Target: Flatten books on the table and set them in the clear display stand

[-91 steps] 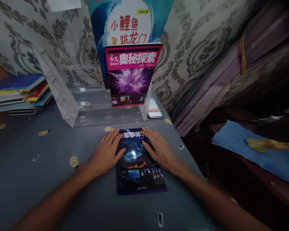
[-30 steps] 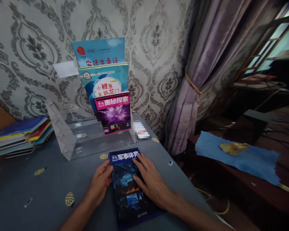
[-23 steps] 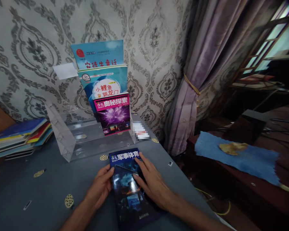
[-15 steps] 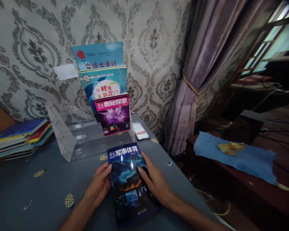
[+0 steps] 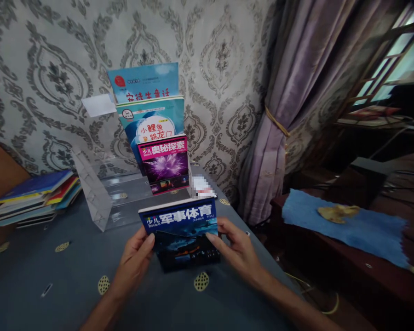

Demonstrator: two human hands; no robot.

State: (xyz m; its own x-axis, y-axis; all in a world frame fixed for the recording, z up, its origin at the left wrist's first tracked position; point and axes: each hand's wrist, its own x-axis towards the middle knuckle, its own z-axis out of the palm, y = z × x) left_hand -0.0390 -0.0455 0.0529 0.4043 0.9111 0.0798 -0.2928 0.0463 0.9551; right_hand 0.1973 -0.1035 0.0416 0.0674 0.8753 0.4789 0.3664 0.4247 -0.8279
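A dark blue book (image 5: 184, 239) with white lettering is held above the table by both hands. My left hand (image 5: 135, 259) grips its left edge, thumb on the cover. At the right edge, my right hand (image 5: 237, 246) is closed on it the same way. Just behind it stands a clear tiered rack (image 5: 93, 193). On the rack's right side are a pink and purple book (image 5: 164, 165), a teal book (image 5: 150, 117) and, at the back, a light blue book (image 5: 145, 80), one behind another.
A pile of books (image 5: 34, 197) lies at the left of the patterned tablecloth (image 5: 72, 280). A blurred-out white item (image 5: 203, 186) lies right of the rack. Beyond the table's right edge are a tied curtain (image 5: 265, 151) and a blue cloth (image 5: 345, 230) on a dark red surface.
The dark blue book has tilted up, its top edge rising toward the rack and its cover now foreshortened. Both hands moved with it, and the right hand shifted slightly right.
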